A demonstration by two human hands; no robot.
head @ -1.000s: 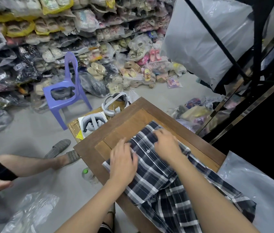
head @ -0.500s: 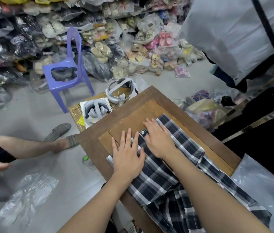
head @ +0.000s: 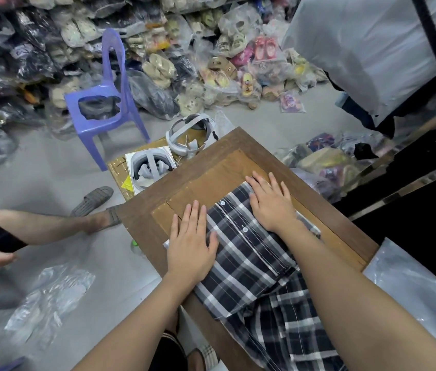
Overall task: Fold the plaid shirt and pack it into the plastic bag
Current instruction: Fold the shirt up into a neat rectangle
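Note:
A dark blue and white plaid shirt (head: 249, 258) lies button side up on a small wooden table (head: 211, 162), its lower part hanging over the near edge. My left hand (head: 192, 245) lies flat, fingers spread, on the shirt's left edge and partly on the table. My right hand (head: 270, 202) presses flat on the shirt's far right corner. A clear plastic bag (head: 420, 295) lies to the right of the table, beside my right forearm.
A purple plastic chair (head: 104, 103) stands on the floor beyond the table. Two white headsets (head: 152, 167) rest on a cardboard box at the table's far left corner. Another person's leg (head: 45, 226) and sandals reach in from the left. Bagged shoes are heaped at the back.
Both hands slid outward across the shirt, the right one to the far right corner, the left one to the left edge. The camera tilted downward.

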